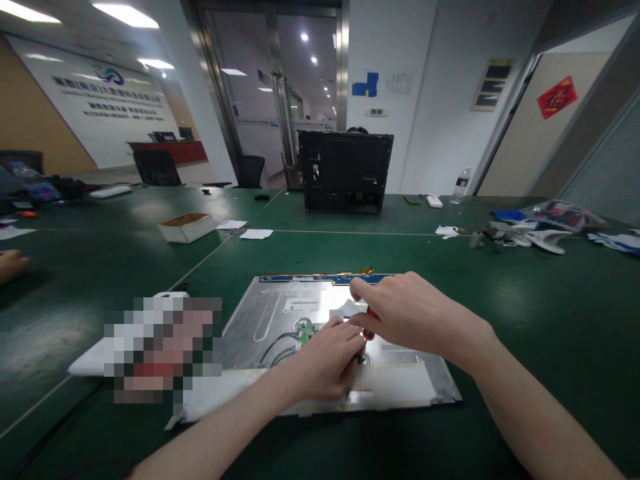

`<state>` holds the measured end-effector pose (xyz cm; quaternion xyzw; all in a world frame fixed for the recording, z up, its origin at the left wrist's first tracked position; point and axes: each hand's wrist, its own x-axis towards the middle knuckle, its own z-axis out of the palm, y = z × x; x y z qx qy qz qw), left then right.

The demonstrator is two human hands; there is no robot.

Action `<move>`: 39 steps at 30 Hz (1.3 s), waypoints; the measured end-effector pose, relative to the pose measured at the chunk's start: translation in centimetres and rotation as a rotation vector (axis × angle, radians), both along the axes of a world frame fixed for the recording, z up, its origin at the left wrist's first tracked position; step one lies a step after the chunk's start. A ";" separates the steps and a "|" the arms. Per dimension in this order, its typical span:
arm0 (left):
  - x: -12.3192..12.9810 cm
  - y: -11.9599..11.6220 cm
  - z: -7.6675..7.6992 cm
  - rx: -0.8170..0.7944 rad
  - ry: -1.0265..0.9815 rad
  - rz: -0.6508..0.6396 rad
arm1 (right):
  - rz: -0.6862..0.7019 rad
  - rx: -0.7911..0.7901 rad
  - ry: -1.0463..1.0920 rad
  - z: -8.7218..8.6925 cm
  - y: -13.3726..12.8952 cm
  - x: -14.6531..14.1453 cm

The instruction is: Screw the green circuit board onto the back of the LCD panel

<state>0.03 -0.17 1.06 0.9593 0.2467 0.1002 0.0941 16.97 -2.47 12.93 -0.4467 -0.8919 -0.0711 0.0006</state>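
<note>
A flat display panel (240, 330) lies on the table with its silvery metal back up. A blue circuit strip (295, 279) runs along its far edge. My right hand (395, 303) grips a red-handled screwdriver (369, 327) held upright over the panel, its tip pointing down. Against the panel, right by the screwdriver's lower end, my left hand (320, 357) is closed with curled fingers; what they hold is hidden. Just beyond it sits a small green circuit board (307, 331) with dark cables (275, 345). Whitish tape (400, 383) covers the near edge.
The table (505, 320) is green. Behind the panel stands a black monitor housing (345, 170). An open box (187, 228) and papers (256, 234) lie at back left, a bottle (460, 185) and loose parts (515, 233) at right. Another person's hand (13, 265) rests far left.
</note>
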 end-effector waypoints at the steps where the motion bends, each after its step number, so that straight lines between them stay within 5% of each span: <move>1: 0.0 0.0 0.0 0.000 0.003 0.000 | 0.013 -0.011 0.014 0.0 0.0 0.1; 7: 0.0 0.1 -0.4 -0.010 0.016 -0.011 | 0.108 -0.073 0.090 0.2 -0.4 0.6; 16: 0.0 -0.1 0.0 -0.004 0.007 0.016 | -0.034 -0.002 0.004 0.2 -0.1 -0.1; 26: -0.1 0.1 -0.5 -0.011 -0.007 -0.012 | 0.113 -0.065 0.094 0.3 -0.7 0.5; 33: 0.0 -0.1 0.0 -0.010 -0.026 0.005 | -0.023 -0.014 0.018 0.1 -0.3 0.2; 39: 0.0 -0.1 -0.1 0.003 -0.008 0.001 | 0.062 -0.039 0.069 0.2 -0.5 0.6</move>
